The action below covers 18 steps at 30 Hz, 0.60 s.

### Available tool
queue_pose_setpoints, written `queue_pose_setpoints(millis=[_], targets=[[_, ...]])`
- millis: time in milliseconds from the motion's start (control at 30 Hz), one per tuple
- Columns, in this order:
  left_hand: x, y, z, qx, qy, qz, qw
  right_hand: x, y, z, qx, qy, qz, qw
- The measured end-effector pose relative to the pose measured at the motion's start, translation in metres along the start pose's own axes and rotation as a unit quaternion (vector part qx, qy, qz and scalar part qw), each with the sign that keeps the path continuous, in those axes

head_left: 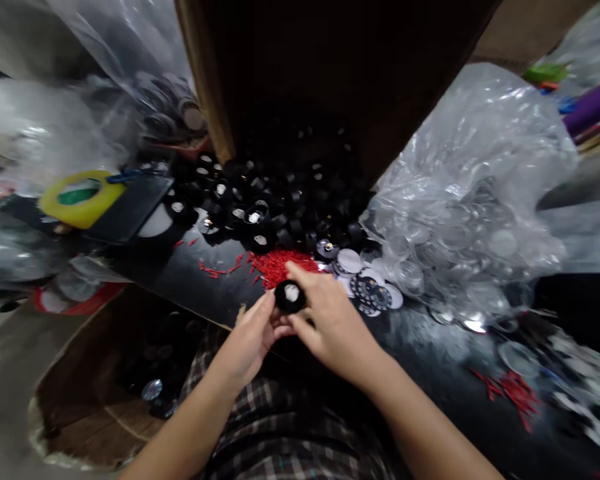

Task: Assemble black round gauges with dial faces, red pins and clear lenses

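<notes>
A small black round case [283, 304] with a white patch inside is held at the table's near edge, its opening facing up. My left hand [253, 333] pinches its left side between thumb and fingers. Closed round its right side is my right hand [330, 320], with the index finger reaching over the far rim. Just beyond the fingers lies a heap of small red slivers [280, 265]. Printed black-and-white discs [373, 290] and plain white discs [349, 261] are spread to the right of it. Many similar black cases [260, 239] are piled behind the heap.
A large cardboard box [210, 87] tips open over the piled cases. On the right stands a see-through bag [460, 200] of transparent discs. Yellow tape [55, 203] and a dark flat slab [130, 212] lie left. Below left is another carton [75, 407]; more red slivers [517, 393] lie right.
</notes>
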State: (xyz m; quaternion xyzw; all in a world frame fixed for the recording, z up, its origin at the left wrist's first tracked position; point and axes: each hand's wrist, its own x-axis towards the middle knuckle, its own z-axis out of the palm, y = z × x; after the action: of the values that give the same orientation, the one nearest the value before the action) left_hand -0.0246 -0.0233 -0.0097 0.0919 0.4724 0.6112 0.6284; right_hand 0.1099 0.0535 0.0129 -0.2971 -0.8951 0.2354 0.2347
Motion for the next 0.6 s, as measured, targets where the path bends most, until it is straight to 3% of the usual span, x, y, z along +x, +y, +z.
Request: queue_pose_setpoints(millis=[67,133,200,267,367,500,600], targets=[[0.001,-0.004,0.0,-0.017,-0.004,-0.045,0.999,-0.014,-0.007,-0.006,0.047,-0.062,-0.012,0.997],[-0.001,-0.007,0.001,-0.009,-0.017,-0.082,0.996,-0.025,0.001,-0.015,0.082,-0.074,0.033,0.993],[-0.005,-0.011,0.003,0.009,-0.033,-0.092,0.995,-0.038,0.025,-0.027,0.042,-0.018,0.13,0.99],[-0.008,-0.014,0.007,0.019,-0.049,-0.069,0.996,-0.05,0.053,-0.037,-0.087,0.061,0.241,0.965],[-0.011,-0.019,0.015,0.01,-0.086,-0.057,0.995,-0.065,0.083,-0.044,-0.156,0.086,0.311,0.934],[-0.01,-0.024,0.027,-0.022,-0.097,-0.085,0.991,-0.069,0.076,-0.042,-0.045,0.122,0.315,0.94],[-0.008,-0.024,0.036,-0.054,-0.097,-0.114,0.987,-0.063,0.054,-0.036,0.132,0.095,0.316,0.935]])
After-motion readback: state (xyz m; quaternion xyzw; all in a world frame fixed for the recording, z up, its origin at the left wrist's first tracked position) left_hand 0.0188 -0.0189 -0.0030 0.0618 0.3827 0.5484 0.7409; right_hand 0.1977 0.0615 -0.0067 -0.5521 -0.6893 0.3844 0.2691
